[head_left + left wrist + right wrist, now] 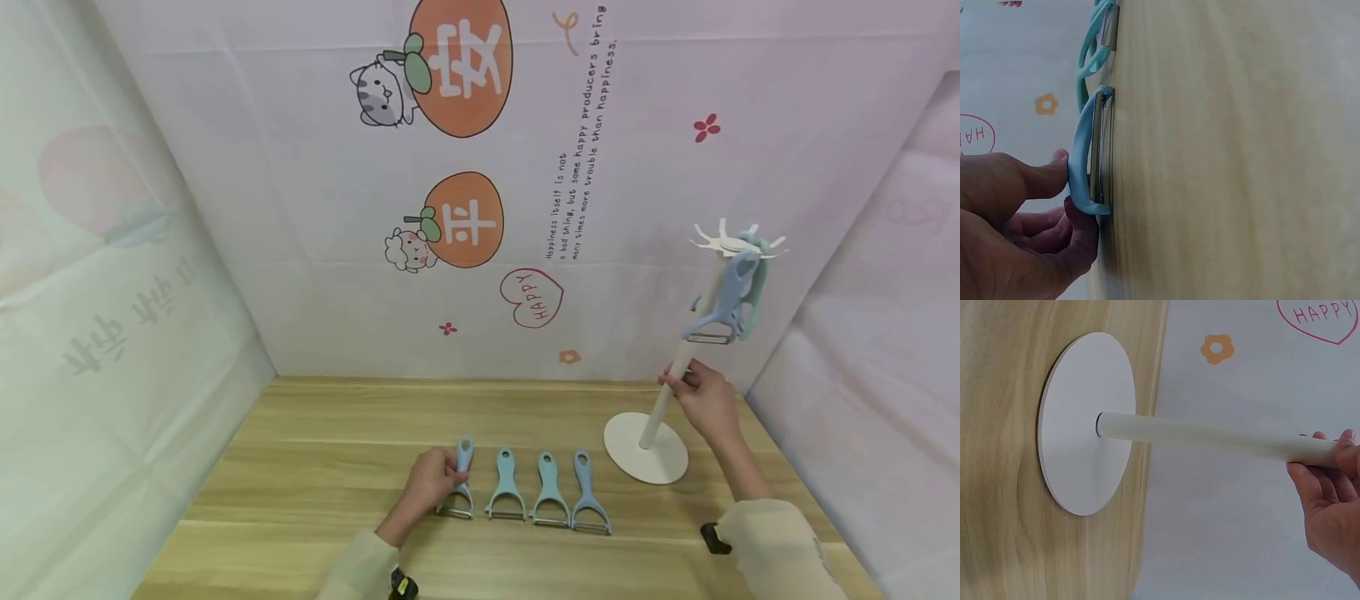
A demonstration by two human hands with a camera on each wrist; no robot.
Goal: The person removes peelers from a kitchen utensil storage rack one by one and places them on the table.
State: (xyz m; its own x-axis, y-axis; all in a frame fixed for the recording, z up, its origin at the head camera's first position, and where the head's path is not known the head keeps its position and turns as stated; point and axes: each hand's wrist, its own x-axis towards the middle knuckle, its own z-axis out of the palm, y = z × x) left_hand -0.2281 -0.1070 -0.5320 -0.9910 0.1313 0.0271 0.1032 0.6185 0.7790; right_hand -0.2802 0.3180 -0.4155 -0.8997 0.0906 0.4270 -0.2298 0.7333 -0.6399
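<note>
At the left end of a row of peelers, my left hand (433, 477) pinches a blue peeler (465, 451) by its handle. In the left wrist view the thumb and index finger meet at this peeler (1077, 170), its blade close to the tabletop. My right hand (707, 402) grips the white pole of a stand (662, 408) part way up. Its round base (1079, 444) rests on the table in the right wrist view. From the prongs at the stand's top hang a blue peeler (729, 292) and, partly hidden behind it, a mint-green item (759, 292).
Right of my left hand lie two mint-green peelers, one (506, 473) beside the other (549, 477), then a blue peeler (584, 473). A printed white cloth (337, 308) rises behind the wooden table (330, 442), with white cloth on both sides.
</note>
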